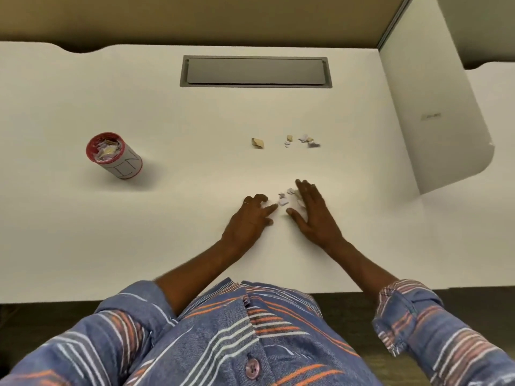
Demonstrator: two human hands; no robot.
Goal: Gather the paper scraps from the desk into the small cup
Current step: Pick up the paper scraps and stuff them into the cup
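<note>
A small cup (117,157) with a red rim stands at the left of the white desk (83,232), with paper scraps inside it. A little heap of pale scraps (284,198) lies between my hands near the desk's front. My left hand (250,218) rests on the desk just left of the heap, its fingers loosely curled and its index finger pointing at the scraps. My right hand (312,213) lies flat with straight fingers against the heap's right side. Farther back lie a tan scrap (257,142) and a cluster of small scraps (303,141).
A grey recessed cable tray (255,71) sits in the desk at the back centre. A white divider panel (434,107) rises along the right side. A tan partition wall (195,18) runs behind the desk.
</note>
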